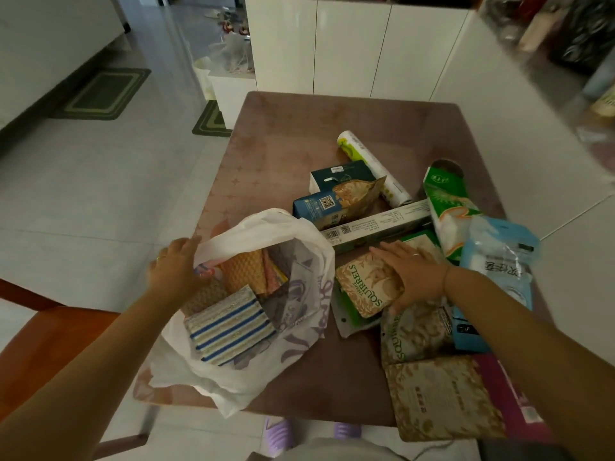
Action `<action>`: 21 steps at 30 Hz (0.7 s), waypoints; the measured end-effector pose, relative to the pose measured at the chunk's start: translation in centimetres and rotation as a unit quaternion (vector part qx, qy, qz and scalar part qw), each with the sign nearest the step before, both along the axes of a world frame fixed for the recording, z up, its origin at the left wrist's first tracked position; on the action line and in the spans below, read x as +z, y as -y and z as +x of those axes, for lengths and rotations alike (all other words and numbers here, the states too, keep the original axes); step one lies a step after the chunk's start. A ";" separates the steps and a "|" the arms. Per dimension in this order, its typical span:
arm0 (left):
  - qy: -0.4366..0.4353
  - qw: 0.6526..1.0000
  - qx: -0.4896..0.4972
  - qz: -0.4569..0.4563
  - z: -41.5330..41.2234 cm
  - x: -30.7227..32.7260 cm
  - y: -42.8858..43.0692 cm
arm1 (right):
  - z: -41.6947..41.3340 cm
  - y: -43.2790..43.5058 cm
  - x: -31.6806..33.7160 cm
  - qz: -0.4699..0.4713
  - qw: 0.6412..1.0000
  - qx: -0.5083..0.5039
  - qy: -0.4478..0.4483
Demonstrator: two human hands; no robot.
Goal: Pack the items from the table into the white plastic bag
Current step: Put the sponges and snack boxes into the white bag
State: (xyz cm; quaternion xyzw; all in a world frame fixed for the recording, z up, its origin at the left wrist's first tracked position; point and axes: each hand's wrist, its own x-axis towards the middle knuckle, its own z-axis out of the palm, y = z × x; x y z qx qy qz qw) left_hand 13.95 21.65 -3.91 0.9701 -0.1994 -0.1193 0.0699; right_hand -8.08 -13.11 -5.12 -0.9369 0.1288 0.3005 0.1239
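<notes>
Tan snack pouch [364, 286] lies diagonally under right hand [414, 277].

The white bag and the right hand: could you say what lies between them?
In the head view, a Squirrels snack pouch, partly under the right hand.

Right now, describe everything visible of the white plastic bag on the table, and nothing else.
The white plastic bag, made of thin crumpled film with a pale purple print, lies slumped on the near left part of the brown table. Its mouth is wide open toward the camera. Inside are blue-striped scrubbing pads and an orange waffle-textured cloth. The left hand holds the mouth's left rim. The bag's near corner reaches the table's front edge.
</notes>
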 end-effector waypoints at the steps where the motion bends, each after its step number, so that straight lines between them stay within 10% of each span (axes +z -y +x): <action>1: 0.003 1.000 -0.020 0.016 0.1 -0.1 0.2 | 0.2 0.0 -0.3 -0.015 1.000 0.015 -0.010; 13: 0.047 0.999 -0.023 0.007 1.0 0.3 2.1 | 1.4 -0.5 -1.2 0.025 0.976 -0.067 0.204; 21: -0.009 0.995 0.031 -0.090 1.1 1.7 2.7 | 3.8 -3.7 7.9 0.213 0.707 -0.382 0.556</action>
